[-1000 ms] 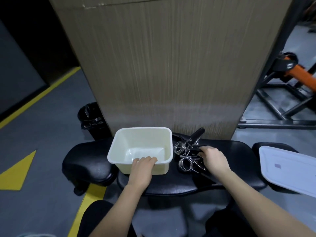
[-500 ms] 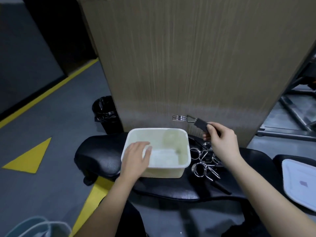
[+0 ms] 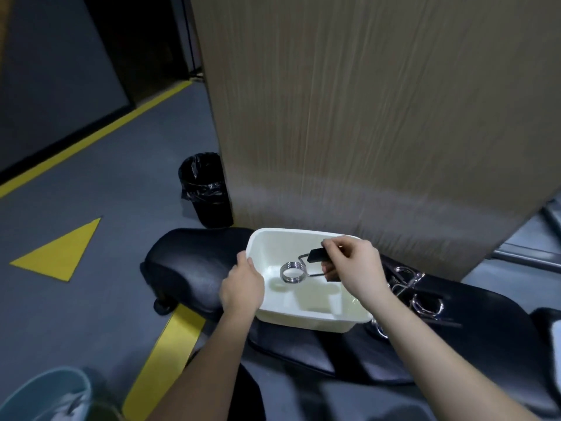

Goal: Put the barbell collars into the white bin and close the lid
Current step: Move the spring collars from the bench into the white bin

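The white bin [image 3: 303, 316] stands open on a black padded bench [image 3: 188, 268]. My left hand [image 3: 241, 285] grips the bin's left rim. My right hand [image 3: 356, 270] holds a spring barbell collar [image 3: 293, 271] by its black handles, with the chrome coil hanging inside the bin above its floor. More chrome collars [image 3: 416, 294] lie in a heap on the bench to the right of the bin, partly hidden by my right forearm. The lid is barely in view, a white corner [image 3: 557, 332] at the right edge.
A tall brown cardboard panel [image 3: 364, 117] rises directly behind the bin. A black trash can [image 3: 206, 189] stands on the grey floor at the back left. Yellow floor markings [image 3: 60, 250] lie left of the bench. A light blue bucket [image 3: 45, 396] sits at the bottom left.
My right hand has carried the collar from above the bin's back rim down into the bin. My left hand shifted from the front rim to the left rim. The view swung left.
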